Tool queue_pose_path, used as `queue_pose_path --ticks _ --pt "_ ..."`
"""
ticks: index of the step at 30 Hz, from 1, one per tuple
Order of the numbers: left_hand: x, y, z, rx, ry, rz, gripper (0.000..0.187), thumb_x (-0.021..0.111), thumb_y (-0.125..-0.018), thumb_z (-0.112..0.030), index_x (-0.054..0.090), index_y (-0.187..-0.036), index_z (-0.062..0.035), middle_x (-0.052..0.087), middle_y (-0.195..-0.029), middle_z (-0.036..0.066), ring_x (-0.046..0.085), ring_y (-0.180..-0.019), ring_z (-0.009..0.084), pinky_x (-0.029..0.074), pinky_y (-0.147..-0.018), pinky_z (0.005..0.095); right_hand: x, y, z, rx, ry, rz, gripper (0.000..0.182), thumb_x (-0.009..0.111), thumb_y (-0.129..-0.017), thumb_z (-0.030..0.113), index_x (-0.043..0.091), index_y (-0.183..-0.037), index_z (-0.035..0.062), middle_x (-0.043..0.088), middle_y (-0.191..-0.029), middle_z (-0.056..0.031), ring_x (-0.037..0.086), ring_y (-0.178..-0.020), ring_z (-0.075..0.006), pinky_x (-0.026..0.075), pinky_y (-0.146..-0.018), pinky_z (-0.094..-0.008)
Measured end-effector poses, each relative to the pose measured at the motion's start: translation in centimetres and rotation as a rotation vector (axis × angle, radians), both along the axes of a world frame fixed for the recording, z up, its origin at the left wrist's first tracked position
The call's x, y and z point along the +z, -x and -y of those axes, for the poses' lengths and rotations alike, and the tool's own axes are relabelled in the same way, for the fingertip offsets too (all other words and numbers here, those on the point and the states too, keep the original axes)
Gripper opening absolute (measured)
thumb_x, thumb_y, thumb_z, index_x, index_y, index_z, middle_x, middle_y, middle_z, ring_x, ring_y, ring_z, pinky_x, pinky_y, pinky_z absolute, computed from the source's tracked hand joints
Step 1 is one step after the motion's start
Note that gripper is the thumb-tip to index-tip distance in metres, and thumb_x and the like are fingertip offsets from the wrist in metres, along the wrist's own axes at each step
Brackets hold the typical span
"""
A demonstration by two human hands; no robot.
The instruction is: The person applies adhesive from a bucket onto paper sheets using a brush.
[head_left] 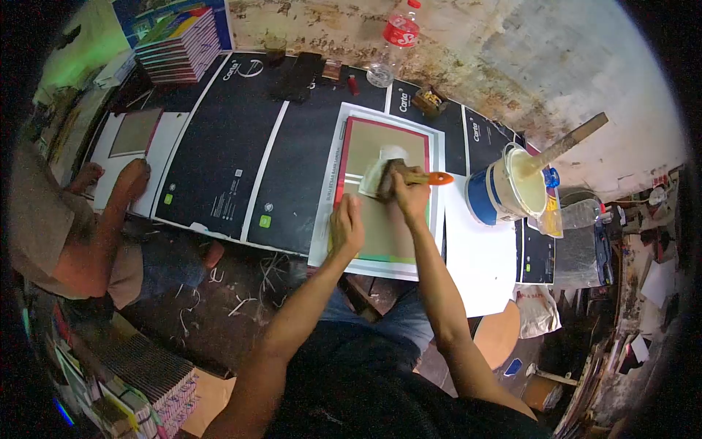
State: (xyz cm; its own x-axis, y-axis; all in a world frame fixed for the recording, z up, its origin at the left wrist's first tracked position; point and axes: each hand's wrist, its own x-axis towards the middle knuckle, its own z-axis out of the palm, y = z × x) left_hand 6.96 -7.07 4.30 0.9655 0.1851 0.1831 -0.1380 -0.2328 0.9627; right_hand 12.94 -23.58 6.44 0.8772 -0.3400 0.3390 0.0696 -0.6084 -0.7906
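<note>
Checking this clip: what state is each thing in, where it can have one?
Flat brush: gripped in the right hand, bristles down on the grey board.
Grey board: lying flat, with a whitish smear beside the brush.
Left hand: fingers extended, at the board's left side.
Bucket: open, pale contents visible.
Wooden stick: leaning out of the bucket.
Red-labelled bottle: upright, capped.
Books: closed, stacked.
</note>
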Motion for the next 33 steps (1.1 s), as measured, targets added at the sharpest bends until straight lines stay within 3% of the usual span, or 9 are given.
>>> queue_pose_path --ticks 3,4,7,10,14,19,22,29,33 --pt "0.2 0.2 -0.2 0.056 0.034 -0.007 0.039 0.03 -0.1 -0.032 0.052 -0.089 -0.0019 0.059 -0.079 0.019 0.057 -0.079 0.0411 0.043 -0.067 0.0478 0.0 2.4 4.6 -0.074 0.065 0.002 0.026 0.07 -0.079 0.021 0.059 -0.09 -0.0011 0.064 -0.076 -0.0083 0.06 -0.071 -0.015 0.049 -0.066 -0.0307" --pt "-0.2 0.1 -0.3 0.069 0.037 0.002 0.04 0.03 -0.101 -0.033 0.052 -0.089 -0.0021 0.059 -0.077 0.018 0.058 -0.076 0.0394 0.043 -0.066 0.0467 1.3 3.7 5.8 -0.064 -0.009 -0.01 0.024 0.068 -0.079 0.022 0.059 -0.085 0.0 0.065 -0.078 -0.0146 0.065 -0.076 -0.0243 0.051 -0.071 -0.0344" --pt "0.5 0.2 -0.4 0.121 0.248 -0.012 0.046 0.03 -0.101 -0.04 0.05 -0.08 -0.005 0.045 -0.065 0.005 0.045 -0.059 0.0157 0.036 -0.055 0.0318 3.9 5.6 8.1 -0.123 0.191 0.015 0.022 0.069 -0.077 0.017 0.059 -0.085 -0.0008 0.064 -0.076 -0.0132 0.063 -0.072 -0.0214 0.05 -0.068 -0.0342" --pt "0.0 0.2 -0.1 0.162 0.524 -0.048 0.048 0.029 -0.101 -0.043 0.049 -0.077 -0.0067 0.042 -0.065 0.001 0.039 -0.06 0.0094 0.03 -0.053 0.0261 6.3 6.1 6.4 0.067 0.224 0.066 0.016 0.064 -0.084 0.008 0.062 -0.095 -0.003 0.065 -0.085 -0.0129 0.063 -0.079 -0.0171 0.049 -0.066 -0.029" --pt "-0.1 0.2 -0.6 0.143 0.315 -0.067 0.047 0.025 -0.101 -0.037 0.047 -0.076 -0.004 0.044 -0.061 0.011 0.044 -0.055 0.028 0.035 -0.057 0.0423 8.9 4.0 1.4 0.726 0.769 0.141 0.036 0.065 -0.076 0.011 0.067 -0.111 0.0163 0.065 -0.111 -0.0038 0.059 -0.098 -0.0284 0.047 -0.083 -0.0393" --pt "1.1 0.0 -0.8 0.137 0.15 -0.001 0.047 0.025 -0.101 -0.035 0.048 -0.075 -0.0033 0.049 -0.062 0.012 0.051 -0.06 0.0318 0.038 -0.059 0.0428 8.5 7.3 2.2 0.971 1.057 -0.197 0.029 0.055 -0.081 0.028 0.068 -0.107 0.0283 0.061 -0.12 0.003 0.051 -0.113 -0.0179 0.036 -0.092 -0.0387" --pt "1.6 0.4 -0.9 0.125 0.106 -0.033 0.048 0.026 -0.101 -0.035 0.05 -0.076 -0.0026 0.052 -0.063 0.013 0.053 -0.061 0.0314 0.04 -0.06 0.0417 11.2 10.8 4.6 1.137 1.05 -0.392 0.037 0.054 -0.081 0.018 0.063 -0.114 0.0325 0.06 -0.117 0.0023 0.049 -0.113 -0.016 0.037 -0.09 -0.0403" --pt "1.6 -0.2 -1.0 0.101 0.365 -0.111 0.056 0.025 -0.1 -0.041 0.054 -0.075 -0.0009 0.051 -0.061 0.011 0.05 -0.057 0.0234 0.039 -0.057 0.0376 16.1 13.5 6.1 0.796 0.664 -0.091 0.022 0.068 -0.077 0.009 0.068 -0.098 0.0115 0.067 -0.09 -0.0068 0.063 -0.078 -0.021 0.047 -0.067 -0.0354" --pt "0.7 1.2 -0.5 0.126 0.313 -0.092 0.058 0.025 -0.1 -0.043 0.054 -0.073 -0.0006 0.048 -0.058 0.009 0.047 -0.054 0.0213 0.036 -0.055 0.0369 10.4 13.9 2.6 0.001 -0.045 -0.185 0.014 0.07 -0.081 0.009 0.062 -0.088 -0.0004 0.065 -0.079 -0.006 0.057 -0.074 -0.0093 0.047 -0.066 -0.0259"
